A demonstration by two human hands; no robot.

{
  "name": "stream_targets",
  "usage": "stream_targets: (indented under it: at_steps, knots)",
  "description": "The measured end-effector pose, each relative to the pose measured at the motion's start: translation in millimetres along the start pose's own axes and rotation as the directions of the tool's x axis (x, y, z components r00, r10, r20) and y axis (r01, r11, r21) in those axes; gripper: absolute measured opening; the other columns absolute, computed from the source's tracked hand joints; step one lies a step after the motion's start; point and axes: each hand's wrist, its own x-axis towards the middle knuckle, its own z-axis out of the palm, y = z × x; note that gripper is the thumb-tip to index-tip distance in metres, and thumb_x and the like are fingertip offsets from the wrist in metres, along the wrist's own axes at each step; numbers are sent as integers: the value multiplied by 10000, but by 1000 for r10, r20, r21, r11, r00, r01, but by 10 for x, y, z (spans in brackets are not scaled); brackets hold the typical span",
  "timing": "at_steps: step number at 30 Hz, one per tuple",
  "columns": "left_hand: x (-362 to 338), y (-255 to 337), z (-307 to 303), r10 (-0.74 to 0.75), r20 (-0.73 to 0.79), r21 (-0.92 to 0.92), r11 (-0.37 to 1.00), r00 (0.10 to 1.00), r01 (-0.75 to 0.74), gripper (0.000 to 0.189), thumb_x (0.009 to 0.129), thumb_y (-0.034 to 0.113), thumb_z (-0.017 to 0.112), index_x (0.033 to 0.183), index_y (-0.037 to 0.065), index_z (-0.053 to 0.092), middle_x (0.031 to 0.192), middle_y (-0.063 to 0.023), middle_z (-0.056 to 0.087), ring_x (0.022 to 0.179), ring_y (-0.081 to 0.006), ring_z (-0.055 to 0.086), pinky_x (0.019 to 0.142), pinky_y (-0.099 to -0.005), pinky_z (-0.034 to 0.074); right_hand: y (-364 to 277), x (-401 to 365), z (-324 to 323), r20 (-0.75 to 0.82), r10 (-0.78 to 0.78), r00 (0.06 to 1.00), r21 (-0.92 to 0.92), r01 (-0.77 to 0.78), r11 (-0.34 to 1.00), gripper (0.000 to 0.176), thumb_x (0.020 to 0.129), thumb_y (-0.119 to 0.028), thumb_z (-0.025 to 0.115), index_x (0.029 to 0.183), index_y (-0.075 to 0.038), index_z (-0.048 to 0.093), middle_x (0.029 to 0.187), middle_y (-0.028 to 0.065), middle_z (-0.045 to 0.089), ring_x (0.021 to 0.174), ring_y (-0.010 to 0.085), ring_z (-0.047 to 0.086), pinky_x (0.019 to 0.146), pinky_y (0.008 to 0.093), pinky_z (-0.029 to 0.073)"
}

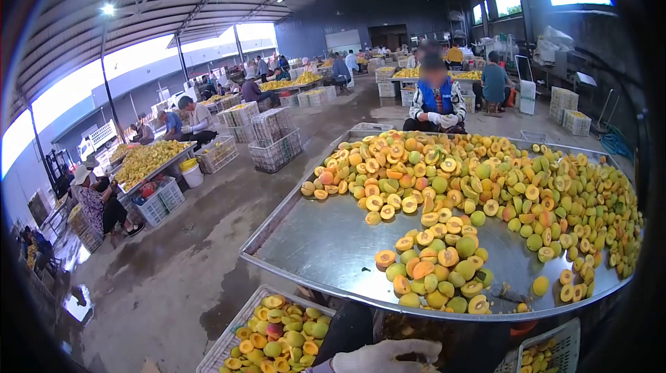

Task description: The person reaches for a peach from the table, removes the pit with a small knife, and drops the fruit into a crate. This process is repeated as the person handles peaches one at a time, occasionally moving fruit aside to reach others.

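Observation:
My left hand [385,357], in a whitish glove, reaches in at the bottom edge. Its fingers are partly cut off by the frame, with a dark gap between them and nothing visible in it. Beside it on the left stands a white plastic crate [232,335] of halved yellow peaches [277,335]. Above the hand is the near edge of a metal table [312,241]. A small pile of peach halves [440,262] lies near that edge, and a larger heap [485,172] spreads behind it. My right hand is out of view.
Another crate [558,349] with fruit stands at the lower right, under the table edge. Across the table sits a person [437,99] in white gloves. To the left are stacked crates [274,140], a white bucket [192,174] and other fruit tables [149,161] with people.

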Motion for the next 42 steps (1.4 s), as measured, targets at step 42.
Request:
stream_targets:
  at_steps: [42]
  knots:
    - [680, -722, 141, -403, -349, -678, 731, 846, 69, 560, 862, 388, 673, 1258, 45, 474, 1229, -162, 594, 1002, -299, 650, 845, -427, 553, -174, 257, -258, -383, -275, 882, -847, -217, 486, 549, 875, -554, 562, 1213, -126, 497, 869, 122, 680, 840, 296, 689, 766, 395, 525]
